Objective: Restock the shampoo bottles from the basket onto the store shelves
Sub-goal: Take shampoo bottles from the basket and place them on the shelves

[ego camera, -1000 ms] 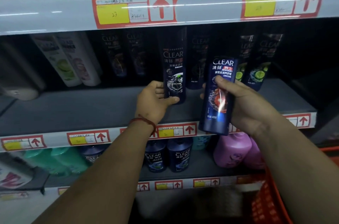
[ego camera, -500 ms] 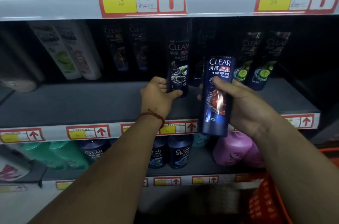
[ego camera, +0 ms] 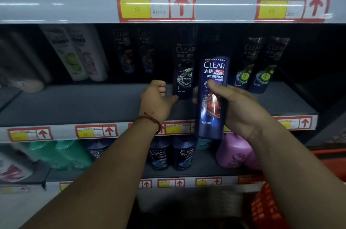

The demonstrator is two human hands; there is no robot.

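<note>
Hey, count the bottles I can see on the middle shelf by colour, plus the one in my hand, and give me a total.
White bottles, far left of the middle shelf: 2
Dark CLEAR bottles standing on that shelf, including the one at the left hand: 5 clearly visible; one more behind is too dark to confirm
Blue CLEAR bottle held in the right hand: 1
Total: 8

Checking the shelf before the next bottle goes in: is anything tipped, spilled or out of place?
No spill or damage shows. The middle shelf is sparsely filled: its bottles stand far back, with bare front space. The left hand touches the black Clear bottle, which stands upright. The right hand holds the blue Clear bottle in front of the shelf.
</note>
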